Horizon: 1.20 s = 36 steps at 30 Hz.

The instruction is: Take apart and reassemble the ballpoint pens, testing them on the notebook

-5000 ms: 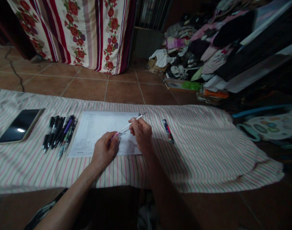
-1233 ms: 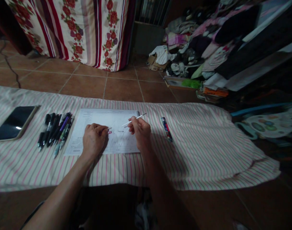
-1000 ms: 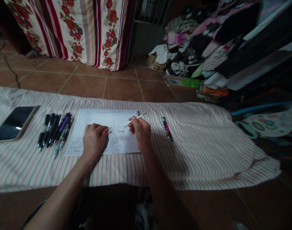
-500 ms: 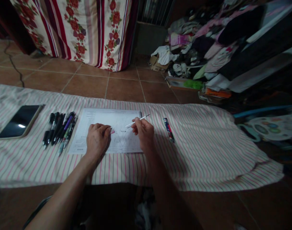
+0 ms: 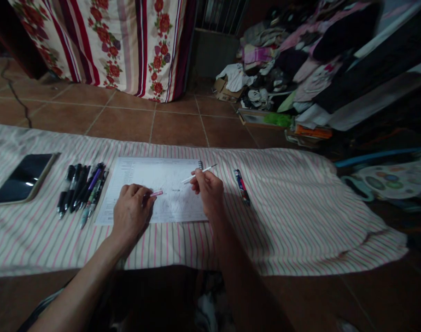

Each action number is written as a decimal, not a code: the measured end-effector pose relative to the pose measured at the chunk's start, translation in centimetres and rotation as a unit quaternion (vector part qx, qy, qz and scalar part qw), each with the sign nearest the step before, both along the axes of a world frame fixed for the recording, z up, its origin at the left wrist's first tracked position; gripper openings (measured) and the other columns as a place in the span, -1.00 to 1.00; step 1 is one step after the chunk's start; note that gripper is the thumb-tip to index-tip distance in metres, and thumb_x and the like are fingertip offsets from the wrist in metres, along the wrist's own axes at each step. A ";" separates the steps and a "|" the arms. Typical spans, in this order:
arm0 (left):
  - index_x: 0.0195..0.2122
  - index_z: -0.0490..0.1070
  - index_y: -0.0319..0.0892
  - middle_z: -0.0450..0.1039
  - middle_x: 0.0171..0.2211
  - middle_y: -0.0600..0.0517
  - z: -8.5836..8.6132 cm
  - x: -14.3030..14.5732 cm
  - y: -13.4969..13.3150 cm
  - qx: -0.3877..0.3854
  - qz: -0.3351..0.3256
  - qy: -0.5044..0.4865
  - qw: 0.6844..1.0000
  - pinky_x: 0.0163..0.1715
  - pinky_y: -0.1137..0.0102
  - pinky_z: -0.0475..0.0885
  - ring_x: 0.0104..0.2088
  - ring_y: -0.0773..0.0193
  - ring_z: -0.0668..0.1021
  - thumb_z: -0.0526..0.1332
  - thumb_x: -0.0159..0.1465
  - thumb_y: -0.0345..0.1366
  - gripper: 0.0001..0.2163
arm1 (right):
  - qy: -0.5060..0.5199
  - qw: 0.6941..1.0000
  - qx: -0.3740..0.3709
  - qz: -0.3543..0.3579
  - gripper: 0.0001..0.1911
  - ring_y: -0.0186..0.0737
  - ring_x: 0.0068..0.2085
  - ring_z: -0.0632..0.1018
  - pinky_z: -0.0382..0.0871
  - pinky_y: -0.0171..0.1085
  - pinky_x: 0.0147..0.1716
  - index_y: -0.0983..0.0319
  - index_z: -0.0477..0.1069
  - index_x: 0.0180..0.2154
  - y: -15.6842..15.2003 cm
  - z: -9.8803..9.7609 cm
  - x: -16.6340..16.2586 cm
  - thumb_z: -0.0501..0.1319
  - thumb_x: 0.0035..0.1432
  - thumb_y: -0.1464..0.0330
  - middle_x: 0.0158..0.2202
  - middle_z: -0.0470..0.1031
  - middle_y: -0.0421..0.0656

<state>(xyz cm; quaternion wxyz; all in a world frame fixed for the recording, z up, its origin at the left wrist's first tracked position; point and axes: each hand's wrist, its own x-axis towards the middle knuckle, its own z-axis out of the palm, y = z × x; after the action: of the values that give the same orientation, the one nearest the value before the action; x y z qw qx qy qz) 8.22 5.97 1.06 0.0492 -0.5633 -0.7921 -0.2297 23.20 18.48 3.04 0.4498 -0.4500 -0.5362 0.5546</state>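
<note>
Here we are over the striped counter, both hands working above the sheet of paper, and it's all about the gap between two slim things. The left hand has its fingers pinched narrow on a pink piece, which pokes out toward about 3 o'clock. Across to the right hand: fingers pinched too, gripping a white stick around its middle, long axis along the 8-to-2 line, dark tip up at 2. Its 8 o'clock end faces back toward the pink piece, near but apart. Between them, a small dark piece on the paper, too small to make out; it sits at 3 o'clock from the left fingers and 8 o'clock from the right, with the right fingers the nearer. Wider out, a dark pen lies at 3 o'clock from the right hand, its axis running 11 to 5, while the bunch of pens waits at 9 o'clock from the left, the phone beyond.
</note>
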 end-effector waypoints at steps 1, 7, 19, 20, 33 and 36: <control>-0.29 0.48 -0.20 0.44 -0.31 -0.09 -0.1 0.0 -0.1 -0.003 -0.001 0.005 1.000 -0.26 0.24 0.35 -0.24 0.07 0.38 0.13 0.24 -0.22 -0.81 | -0.001 1.000 0.002 -0.001 -0.69 -0.45 -0.65 0.37 0.16 -0.44 -0.70 0.28 0.42 -0.49 0.1 0.0 0.0 0.17 0.04 0.15 -0.64 0.43 -0.25; -0.34 0.42 -0.19 0.44 -0.35 -0.08 -0.3 -0.4 0.0 0.010 -0.022 -0.029 0.999 -0.26 0.23 0.35 -0.28 0.10 0.39 0.15 0.23 -0.28 -0.88 | 0.009 1.000 0.015 -0.002 -0.70 -0.44 -0.65 0.37 0.17 -0.43 -0.69 0.27 0.42 -0.49 0.4 0.1 -0.3 0.17 0.04 0.16 -0.63 0.43 -0.26; -0.11 0.35 -0.17 0.39 -0.27 -0.02 0.9 -0.4 -0.9 0.161 -0.104 -0.089 0.977 -0.23 0.31 0.37 -0.25 0.22 0.43 0.06 0.30 -0.37 -0.83 | 0.023 1.000 0.016 -0.005 -0.71 -0.45 -0.65 0.37 0.18 -0.45 -0.70 0.27 0.42 -0.47 0.3 0.2 -1.1 0.17 0.06 0.17 -0.62 0.43 -0.26; -0.08 0.35 -0.16 0.39 -0.25 -0.03 0.8 -0.5 -0.9 0.162 -0.104 -0.077 0.978 -0.22 0.30 0.37 -0.23 0.22 0.43 0.05 0.30 -0.39 -0.80 | 0.024 1.000 0.012 -0.006 -0.71 -0.45 -0.65 0.37 0.17 -0.45 -0.70 0.27 0.42 -0.48 0.3 0.2 -1.2 0.17 0.06 0.16 -0.62 0.43 -0.26; -0.16 0.49 -0.10 0.39 -0.27 -0.07 0.4 -0.9 -1.2 0.044 -0.133 0.007 0.990 -0.24 0.27 0.42 -0.18 0.13 0.39 0.09 0.27 -0.36 -0.79 | 0.024 1.000 -0.013 -0.016 -0.71 -0.46 -0.65 0.37 0.16 -0.45 -0.70 0.26 0.42 -0.48 0.4 0.4 -1.8 0.18 0.03 0.15 -0.61 0.44 -0.26; -0.15 0.49 -0.09 0.40 -0.27 -0.07 0.2 -0.7 -1.0 0.035 -0.138 0.008 0.990 -0.24 0.27 0.42 -0.18 0.14 0.39 0.07 0.28 -0.37 -0.78 | 0.018 1.000 -0.009 -0.013 -0.70 -0.46 -0.65 0.37 0.16 -0.45 -0.70 0.26 0.42 -0.48 0.3 0.3 -2.0 0.18 0.03 0.15 -0.61 0.44 -0.25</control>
<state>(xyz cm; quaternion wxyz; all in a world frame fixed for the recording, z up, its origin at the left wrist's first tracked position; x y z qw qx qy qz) 7.47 4.99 1.27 0.0430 -0.6671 -0.6977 -0.2578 21.24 18.83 3.33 0.4625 -0.4508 -0.5171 0.5617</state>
